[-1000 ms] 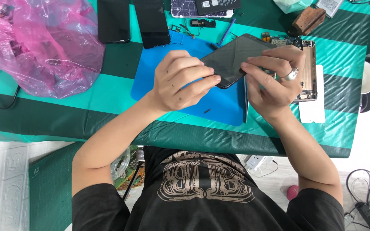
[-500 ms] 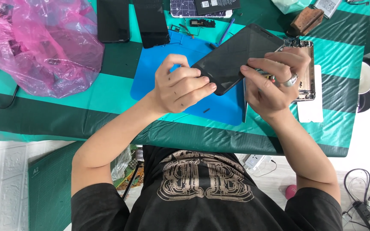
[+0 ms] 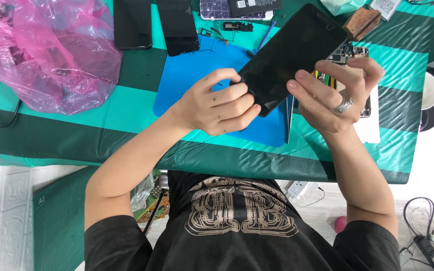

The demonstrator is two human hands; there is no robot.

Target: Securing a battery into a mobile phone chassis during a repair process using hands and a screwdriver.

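Note:
My left hand (image 3: pixel 217 103) pinches the near corner of a black phone screen panel (image 3: pixel 292 55), which is raised at a slant above the table. My right hand (image 3: pixel 332 95), with a ring on one finger, has its fingertips against the panel's right edge, and its thumb is hidden. Under the right hand an opened phone body (image 3: pixel 353 54) lies with its inner parts showing. A blue work mat (image 3: pixel 192 75) covers the table below the left hand.
A pink plastic bag (image 3: pixel 46 50) fills the far left of the green striped table (image 3: pixel 126 110). Two dark phones (image 3: pixel 132 22) (image 3: pixel 177 25) lie beyond the mat, with a brown pad (image 3: pixel 361 22) at the far right. A thin metal tool (image 3: pixel 289 120) rests at the mat's edge.
The screen panel has risen off the phone body and swung up and away from it. Both hands have lifted with it.

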